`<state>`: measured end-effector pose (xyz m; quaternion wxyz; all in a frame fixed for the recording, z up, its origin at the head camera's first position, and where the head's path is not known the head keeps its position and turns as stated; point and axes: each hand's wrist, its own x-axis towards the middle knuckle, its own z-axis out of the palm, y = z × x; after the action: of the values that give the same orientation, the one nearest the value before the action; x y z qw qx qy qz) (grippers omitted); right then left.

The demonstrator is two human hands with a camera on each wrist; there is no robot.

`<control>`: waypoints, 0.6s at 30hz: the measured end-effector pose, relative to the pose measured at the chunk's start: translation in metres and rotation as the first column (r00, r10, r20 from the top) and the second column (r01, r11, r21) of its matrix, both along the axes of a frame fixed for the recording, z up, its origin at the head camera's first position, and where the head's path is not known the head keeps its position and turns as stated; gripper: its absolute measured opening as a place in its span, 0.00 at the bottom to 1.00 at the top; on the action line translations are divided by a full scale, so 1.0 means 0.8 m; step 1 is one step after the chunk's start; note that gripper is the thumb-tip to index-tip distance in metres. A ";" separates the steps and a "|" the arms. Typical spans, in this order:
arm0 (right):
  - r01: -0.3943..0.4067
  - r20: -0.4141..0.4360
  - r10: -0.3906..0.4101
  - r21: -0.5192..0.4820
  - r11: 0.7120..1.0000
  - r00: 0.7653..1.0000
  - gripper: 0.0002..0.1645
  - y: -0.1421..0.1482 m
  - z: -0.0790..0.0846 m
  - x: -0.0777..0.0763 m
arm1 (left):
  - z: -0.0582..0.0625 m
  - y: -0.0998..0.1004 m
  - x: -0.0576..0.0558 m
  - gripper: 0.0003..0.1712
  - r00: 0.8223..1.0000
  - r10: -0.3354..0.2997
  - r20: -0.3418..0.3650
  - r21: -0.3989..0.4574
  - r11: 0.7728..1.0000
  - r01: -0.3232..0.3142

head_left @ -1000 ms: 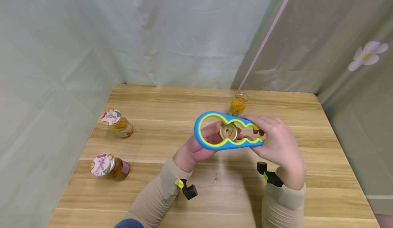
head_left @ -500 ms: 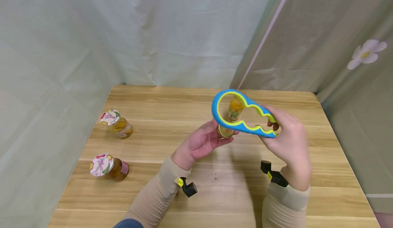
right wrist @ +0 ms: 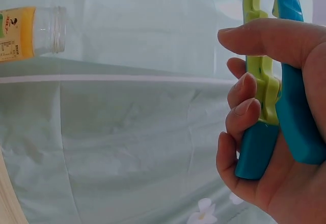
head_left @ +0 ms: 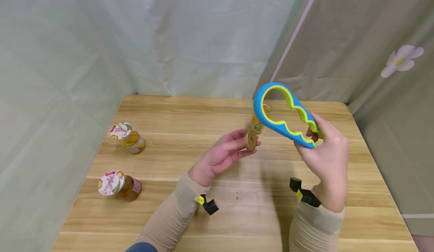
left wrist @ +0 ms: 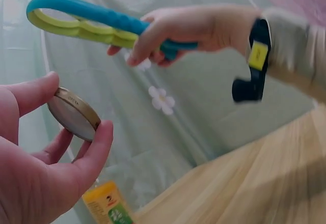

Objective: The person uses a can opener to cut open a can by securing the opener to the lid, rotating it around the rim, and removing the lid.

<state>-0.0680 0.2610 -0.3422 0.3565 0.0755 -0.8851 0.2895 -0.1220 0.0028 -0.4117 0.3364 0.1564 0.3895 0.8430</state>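
Observation:
A gold metal jar lid [head_left: 251,139] is pinched between the thumb and fingers of my left hand [head_left: 225,152]; in the left wrist view the lid [left wrist: 74,113] shows its pale inner side. My right hand [head_left: 325,152] grips the handles of a blue and lime-green jar opener [head_left: 288,129], whose large loop points up and to the left, above the table. Behind the lid stands an open glass jar [head_left: 257,124] with orange contents, partly covered by the opener in the head view. The right wrist view shows this jar's bare threaded mouth [right wrist: 59,29].
Two closed jars with patterned lids stand at the left of the wooden table [head_left: 190,116]: one farther back [head_left: 132,139], one nearer [head_left: 125,186]. Small droplets or crumbs [head_left: 237,197] lie near the front middle. A pale curtain [head_left: 203,37] hangs behind the table.
The jar opener has moved up and right in my right hand, away from the lid. My left hand keeps the lid and has turned it from facing upward to nearly edge-on.

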 end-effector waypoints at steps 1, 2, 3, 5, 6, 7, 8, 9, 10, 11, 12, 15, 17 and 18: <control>0.004 0.000 -0.004 0.002 1.000 1.000 0.29 0.000 0.000 0.000 | -0.001 0.001 -0.001 0.27 1.000 0.022 -0.009 -0.030 0.999 -0.022; 0.008 -0.002 -0.008 0.002 1.000 1.000 0.29 0.001 0.000 0.000 | -0.002 0.002 -0.002 0.27 0.999 0.046 -0.018 -0.063 0.997 -0.047; 0.009 -0.002 -0.009 0.004 1.000 1.000 0.29 0.001 0.000 0.000 | -0.004 0.003 -0.003 0.27 0.997 0.069 -0.035 -0.102 0.992 -0.072; 0.014 -0.002 -0.013 0.005 1.000 1.000 0.30 0.003 0.001 0.001 | -0.009 0.006 -0.006 0.28 0.989 0.120 -0.087 -0.199 0.971 -0.135; 0.015 -0.004 -0.015 0.003 1.000 1.000 0.30 0.003 0.001 0.001 | -0.012 0.008 -0.007 0.28 0.980 0.147 -0.132 -0.257 0.950 -0.177; 0.015 -0.004 -0.015 0.001 1.000 1.000 0.30 0.004 0.001 0.002 | -0.015 0.010 -0.008 0.29 0.969 0.165 -0.184 -0.317 0.923 -0.217; 0.014 -0.003 -0.014 0.001 1.000 1.000 0.30 0.004 0.002 0.002 | -0.018 0.012 -0.010 0.29 0.954 0.178 -0.242 -0.373 0.891 -0.260; 0.016 -0.004 -0.016 0.002 1.000 1.000 0.29 0.005 0.002 0.003 | -0.021 0.014 -0.011 0.29 0.935 0.180 -0.305 -0.421 0.855 -0.303; 0.020 -0.005 -0.020 0.003 1.000 1.000 0.29 0.005 0.001 0.003 | -0.024 0.017 -0.012 0.30 0.914 0.178 -0.365 -0.461 0.818 -0.343; 0.024 -0.006 -0.024 0.004 1.000 1.000 0.29 0.006 0.001 0.004 | -0.027 0.019 -0.013 0.29 0.890 0.166 -0.424 -0.493 0.782 -0.380; 0.025 -0.002 -0.025 0.005 1.000 1.000 0.29 0.006 0.001 0.004 | -0.029 0.021 -0.014 0.29 0.866 0.150 -0.476 -0.512 0.754 -0.412; 0.032 0.008 -0.032 0.011 0.999 0.999 0.29 0.008 0.001 0.004 | -0.035 0.026 -0.016 0.29 0.799 0.095 -0.594 -0.539 0.690 -0.483; 0.033 0.018 -0.033 0.012 0.999 0.999 0.29 0.009 0.002 0.004 | -0.038 0.029 -0.018 0.29 0.761 0.062 -0.645 -0.547 0.658 -0.517; 0.032 0.023 -0.033 0.013 0.999 0.999 0.29 0.009 0.002 0.004 | -0.039 0.031 -0.018 0.29 0.745 0.048 -0.665 -0.550 0.644 -0.532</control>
<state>-0.0645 0.2685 -0.3406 0.3504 0.0600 -0.8922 0.2788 -0.1367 0.0276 -0.4428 0.0806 0.2012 0.7890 0.5749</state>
